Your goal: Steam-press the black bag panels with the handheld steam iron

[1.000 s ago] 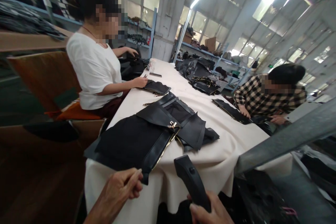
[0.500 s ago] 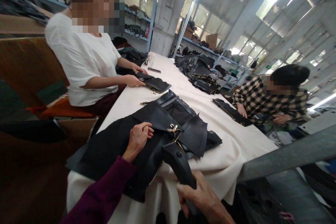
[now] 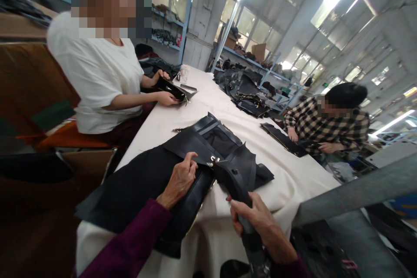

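– In the head view, what has the right hand got?
– A black handheld tool, with fingers wrapped round its handle. The tool's head is right at the gold clasp; I can't tell whether they touch.
– And the left hand?
– Half curled, index finger reaching forward, over the black bag piece. Whether it pinches anything, I can't tell.
– Where does that bag piece lie?
– On the near end of the bench, spread over the cream cover, one corner hanging past the edge.
– Who else is there?
– On the left, a person in a white top holds a black pouch in both hands. On the right, a person in a checked shirt handles a black strip-like piece. A dark heap sits farther along.
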### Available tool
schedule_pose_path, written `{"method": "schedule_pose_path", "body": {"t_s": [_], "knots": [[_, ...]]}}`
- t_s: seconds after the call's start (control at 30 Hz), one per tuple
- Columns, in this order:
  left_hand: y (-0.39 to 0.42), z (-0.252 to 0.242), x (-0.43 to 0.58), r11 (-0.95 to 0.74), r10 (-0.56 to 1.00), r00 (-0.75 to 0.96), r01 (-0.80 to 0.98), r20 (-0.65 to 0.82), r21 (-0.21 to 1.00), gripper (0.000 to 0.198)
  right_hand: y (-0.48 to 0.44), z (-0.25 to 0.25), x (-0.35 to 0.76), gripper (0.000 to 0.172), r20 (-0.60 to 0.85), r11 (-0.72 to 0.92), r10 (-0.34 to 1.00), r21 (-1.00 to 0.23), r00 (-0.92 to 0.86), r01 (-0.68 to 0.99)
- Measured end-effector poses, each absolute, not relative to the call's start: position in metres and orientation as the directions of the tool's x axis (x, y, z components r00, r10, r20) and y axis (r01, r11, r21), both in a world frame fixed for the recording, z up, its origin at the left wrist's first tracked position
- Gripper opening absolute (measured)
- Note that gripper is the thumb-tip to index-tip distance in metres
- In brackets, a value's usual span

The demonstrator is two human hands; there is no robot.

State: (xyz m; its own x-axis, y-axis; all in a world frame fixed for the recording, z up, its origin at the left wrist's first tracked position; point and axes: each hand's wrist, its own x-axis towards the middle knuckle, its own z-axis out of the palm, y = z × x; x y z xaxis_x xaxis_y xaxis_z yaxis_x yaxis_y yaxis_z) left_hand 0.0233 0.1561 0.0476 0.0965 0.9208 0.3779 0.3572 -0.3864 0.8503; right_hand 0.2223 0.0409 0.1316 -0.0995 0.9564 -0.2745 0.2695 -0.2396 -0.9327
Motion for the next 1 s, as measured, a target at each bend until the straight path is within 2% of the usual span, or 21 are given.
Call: {"method": "schedule_pose_path", "body": {"t_s": [0.1,0.2,0.53,0.67,0.83,1.0], "knots": [[0.158,0.040,0.026,-0.484,0.875,0.205,0.397,0.439,0.780,0.036,0.042,0.133,0.237,0.041,-0.302,-0.280,0.952,-0.924,-0.049,0.262],[0.161,0.032,0.026,-0.491,0.871,0.237,0.429,0.431,0.758,0.033,0.051,0.135,0.239,0.042,-0.312,-0.300,0.950,-0.920,-0.008,0.252],[0.168,0.022,0.025,-0.492,0.869,0.205,0.452,0.450,0.744,0.037,0.102,0.121,0.213,0.042,-0.341,-0.312,0.937,-0.915,-0.074,0.255],[0.166,0.031,0.026,-0.456,0.890,0.204,0.443,0.408,0.772,0.038,0.110,0.122,0.216,0.041,-0.290,-0.254,0.951,-0.930,-0.107,0.264],[0.163,0.039,0.026,-0.431,0.902,0.192,0.414,0.386,0.802,0.036,0.100,0.135,0.227,0.042,-0.194,-0.179,0.981,-0.945,-0.029,0.273],[0.163,0.032,0.025,-0.452,0.891,0.171,0.393,0.420,0.801,0.037,0.090,0.133,0.221,0.042,-0.269,-0.242,0.961,-0.925,-0.055,0.294]]}}
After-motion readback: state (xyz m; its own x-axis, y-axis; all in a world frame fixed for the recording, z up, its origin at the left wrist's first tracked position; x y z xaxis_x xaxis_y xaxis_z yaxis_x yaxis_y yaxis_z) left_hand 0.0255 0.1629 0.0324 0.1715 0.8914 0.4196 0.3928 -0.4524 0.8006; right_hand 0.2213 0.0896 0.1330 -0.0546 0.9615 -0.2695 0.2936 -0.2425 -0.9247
